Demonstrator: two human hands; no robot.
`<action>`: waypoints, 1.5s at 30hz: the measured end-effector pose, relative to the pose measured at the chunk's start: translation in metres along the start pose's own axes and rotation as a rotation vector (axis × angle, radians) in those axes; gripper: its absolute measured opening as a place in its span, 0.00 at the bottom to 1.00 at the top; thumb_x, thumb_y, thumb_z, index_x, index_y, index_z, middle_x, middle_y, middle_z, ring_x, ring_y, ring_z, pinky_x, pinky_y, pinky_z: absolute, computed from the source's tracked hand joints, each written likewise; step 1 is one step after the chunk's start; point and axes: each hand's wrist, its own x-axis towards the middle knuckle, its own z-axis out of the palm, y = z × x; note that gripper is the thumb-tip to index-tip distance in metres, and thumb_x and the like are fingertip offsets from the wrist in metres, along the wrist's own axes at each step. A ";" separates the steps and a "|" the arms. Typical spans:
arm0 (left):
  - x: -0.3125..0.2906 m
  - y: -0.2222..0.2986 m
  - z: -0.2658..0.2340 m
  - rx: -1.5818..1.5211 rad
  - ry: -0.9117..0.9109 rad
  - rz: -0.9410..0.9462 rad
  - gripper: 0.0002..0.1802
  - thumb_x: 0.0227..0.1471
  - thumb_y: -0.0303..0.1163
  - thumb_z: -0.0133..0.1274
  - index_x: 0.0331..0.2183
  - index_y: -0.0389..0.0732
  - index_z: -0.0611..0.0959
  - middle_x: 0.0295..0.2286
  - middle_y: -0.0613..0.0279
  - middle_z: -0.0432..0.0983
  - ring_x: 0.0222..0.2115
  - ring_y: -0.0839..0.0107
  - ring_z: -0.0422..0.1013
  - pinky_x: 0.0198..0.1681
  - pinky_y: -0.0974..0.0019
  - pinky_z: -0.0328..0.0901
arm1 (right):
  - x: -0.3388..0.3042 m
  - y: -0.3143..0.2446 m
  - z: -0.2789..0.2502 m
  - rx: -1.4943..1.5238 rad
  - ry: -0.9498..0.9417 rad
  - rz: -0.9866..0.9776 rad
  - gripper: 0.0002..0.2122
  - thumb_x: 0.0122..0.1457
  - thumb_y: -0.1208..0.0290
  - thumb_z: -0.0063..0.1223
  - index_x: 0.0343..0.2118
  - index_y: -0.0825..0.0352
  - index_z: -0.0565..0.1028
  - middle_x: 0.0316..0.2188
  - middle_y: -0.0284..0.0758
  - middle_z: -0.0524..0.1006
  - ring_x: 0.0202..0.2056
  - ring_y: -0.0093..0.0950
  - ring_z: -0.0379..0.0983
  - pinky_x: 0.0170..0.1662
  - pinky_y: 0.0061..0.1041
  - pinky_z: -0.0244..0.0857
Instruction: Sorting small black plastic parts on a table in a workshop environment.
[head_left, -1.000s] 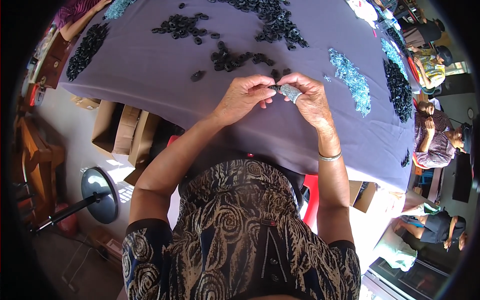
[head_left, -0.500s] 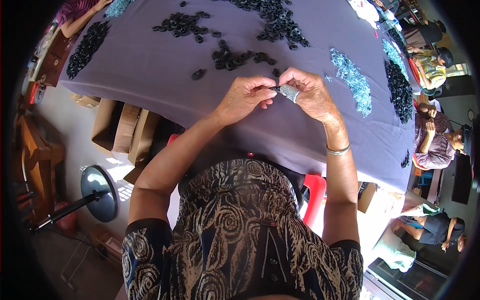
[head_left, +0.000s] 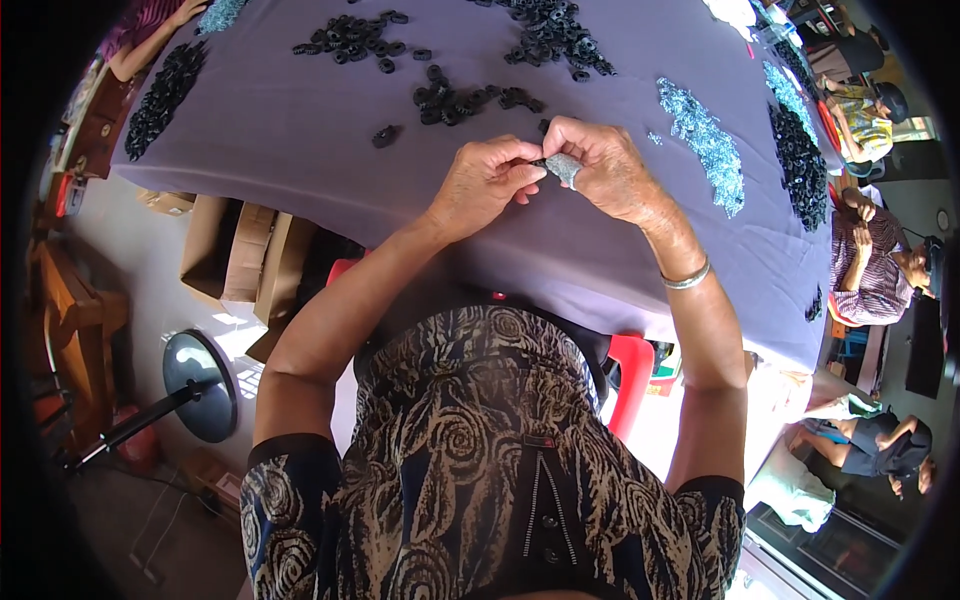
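Observation:
Above the near part of the cloth-covered table [head_left: 330,170], my left hand [head_left: 478,187] pinches a small black part [head_left: 539,162] between thumb and fingertips. My right hand [head_left: 612,178] closes on the same part from the other side, its thumb wearing a grey cover [head_left: 564,169]. Fingers hide most of that part, so its exact shape cannot be made out. Just beyond my hands lies a loose cluster of small black ringed pieces [head_left: 450,100], with a single black piece [head_left: 385,135] to its left. Small clear bluish pieces [head_left: 700,140] form a long heap to the right.
More black pieces [head_left: 552,40] are heaped farther back, at the left [head_left: 165,95] and at the right edge [head_left: 800,165]. Open cardboard boxes [head_left: 235,250] stand below the table's left side. A red chair [head_left: 632,385] is beside me. Other people sit around the table.
Both hands remain together on the small black part. My right wrist has turned and its forearm has swung outward to the right. The table scene has shifted slightly upward in view.

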 end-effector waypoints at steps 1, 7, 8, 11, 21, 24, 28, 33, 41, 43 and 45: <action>0.000 0.000 0.001 -0.007 0.026 0.006 0.07 0.50 0.22 0.52 0.35 0.32 0.79 0.26 0.64 0.71 0.24 0.78 0.71 0.26 0.75 0.67 | -0.001 -0.001 0.002 0.001 0.002 0.003 0.06 0.48 0.87 0.48 0.27 0.68 0.70 0.20 0.27 0.70 0.23 0.15 0.62 0.24 0.19 0.57; 0.000 0.002 0.003 0.045 0.003 -0.058 0.08 0.53 0.22 0.50 0.37 0.33 0.78 0.30 0.65 0.72 0.27 0.78 0.70 0.29 0.76 0.67 | -0.008 -0.009 0.004 -0.129 0.105 -0.151 0.06 0.48 0.86 0.47 0.29 0.70 0.68 0.23 0.42 0.74 0.27 0.36 0.73 0.30 0.32 0.64; 0.001 -0.001 0.001 0.044 -0.023 -0.038 0.09 0.53 0.23 0.50 0.38 0.33 0.77 0.30 0.64 0.72 0.27 0.78 0.70 0.30 0.75 0.68 | -0.008 -0.010 0.004 -0.132 0.111 -0.154 0.06 0.48 0.86 0.47 0.29 0.70 0.68 0.23 0.42 0.74 0.27 0.36 0.73 0.30 0.32 0.64; 0.000 0.000 0.001 -0.005 -0.003 -0.028 0.10 0.53 0.24 0.50 0.40 0.34 0.77 0.30 0.64 0.73 0.28 0.79 0.70 0.32 0.75 0.68 | -0.012 -0.008 0.004 0.044 0.155 -0.067 0.04 0.49 0.85 0.48 0.29 0.71 0.69 0.23 0.40 0.75 0.27 0.29 0.74 0.32 0.27 0.66; 0.001 0.000 0.000 -0.053 0.005 0.013 0.12 0.54 0.25 0.50 0.41 0.33 0.76 0.31 0.63 0.74 0.29 0.78 0.71 0.33 0.75 0.67 | -0.016 0.009 0.006 0.407 0.147 0.049 0.06 0.56 0.82 0.45 0.34 0.68 0.73 0.26 0.28 0.75 0.30 0.15 0.70 0.34 0.18 0.66; 0.001 0.002 -0.001 -0.068 -0.004 0.010 0.12 0.54 0.25 0.50 0.42 0.33 0.76 0.31 0.63 0.74 0.29 0.77 0.71 0.33 0.74 0.68 | -0.017 0.010 0.007 0.533 0.142 0.058 0.06 0.57 0.80 0.45 0.35 0.68 0.73 0.27 0.27 0.75 0.32 0.16 0.70 0.36 0.17 0.65; 0.001 0.004 0.000 -0.109 0.011 -0.014 0.12 0.53 0.24 0.51 0.41 0.33 0.76 0.30 0.64 0.73 0.29 0.77 0.70 0.33 0.73 0.68 | -0.020 0.010 0.012 0.605 0.180 0.144 0.05 0.59 0.74 0.47 0.35 0.68 0.73 0.27 0.29 0.75 0.29 0.16 0.70 0.34 0.16 0.65; 0.001 0.003 0.000 -0.115 0.017 0.021 0.12 0.53 0.24 0.51 0.41 0.34 0.76 0.32 0.64 0.70 0.32 0.76 0.69 0.35 0.72 0.68 | -0.021 0.011 0.023 0.847 0.193 0.269 0.12 0.59 0.62 0.48 0.32 0.69 0.72 0.24 0.32 0.73 0.23 0.18 0.67 0.24 0.17 0.64; -0.003 0.010 0.008 -0.119 0.022 0.151 0.10 0.49 0.23 0.54 0.36 0.34 0.80 0.36 0.64 0.66 0.38 0.77 0.64 0.42 0.74 0.63 | -0.030 0.024 0.031 1.309 -0.109 0.388 0.21 0.55 0.49 0.50 0.26 0.67 0.70 0.18 0.28 0.66 0.17 0.14 0.55 0.15 0.12 0.45; -0.005 0.015 0.012 -0.152 -0.002 0.158 0.10 0.49 0.23 0.54 0.37 0.35 0.80 0.36 0.64 0.65 0.39 0.77 0.64 0.43 0.74 0.63 | -0.032 0.027 0.033 1.358 -0.134 0.396 0.18 0.55 0.53 0.51 0.25 0.66 0.70 0.17 0.25 0.63 0.15 0.13 0.52 0.15 0.12 0.42; -0.007 0.020 0.016 -0.155 -0.022 0.164 0.10 0.50 0.23 0.54 0.37 0.35 0.80 0.37 0.65 0.64 0.39 0.77 0.64 0.44 0.74 0.62 | -0.032 0.028 0.035 1.381 -0.126 0.122 0.14 0.56 0.59 0.52 0.25 0.66 0.70 0.15 0.22 0.60 0.15 0.12 0.50 0.15 0.12 0.40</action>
